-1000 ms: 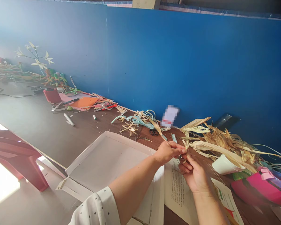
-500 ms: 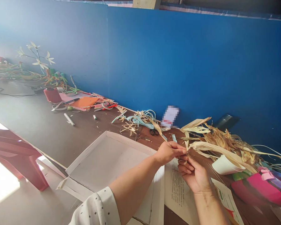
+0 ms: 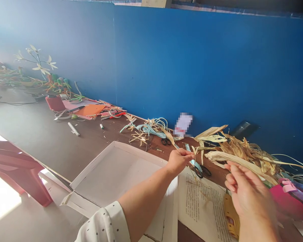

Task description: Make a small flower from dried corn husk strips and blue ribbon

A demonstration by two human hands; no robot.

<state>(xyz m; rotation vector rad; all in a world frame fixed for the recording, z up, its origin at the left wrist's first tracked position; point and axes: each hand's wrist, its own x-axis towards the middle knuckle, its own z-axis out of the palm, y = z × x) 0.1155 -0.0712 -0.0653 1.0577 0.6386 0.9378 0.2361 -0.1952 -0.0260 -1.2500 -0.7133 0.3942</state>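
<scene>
Left hand (image 3: 178, 162) pinching corn-husk piece (image 3: 195, 151) near black-handled scissors (image 3: 202, 171); right hand (image 3: 246, 186) apart, fingertips pressed together, anything held unclear

Husks (image 3: 239, 148): rough, fibrous | chair (image 3: 31, 178): smooth plast. | box (image 3: 116, 174): matt cardbd.

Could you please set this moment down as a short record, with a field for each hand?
Left hand: pinching a small pale husk piece at the fingertips
Right hand: apart from the left, fingers curled; whether it holds anything is unclear
Beyond right hand: dried corn husks, heaped
Between hands: black-handled scissors, near the printed sheet
Beside right wrist: yellow tool, exact kind unclear
Left of sheet: shallow white box
Backdrop: blue panel
</scene>
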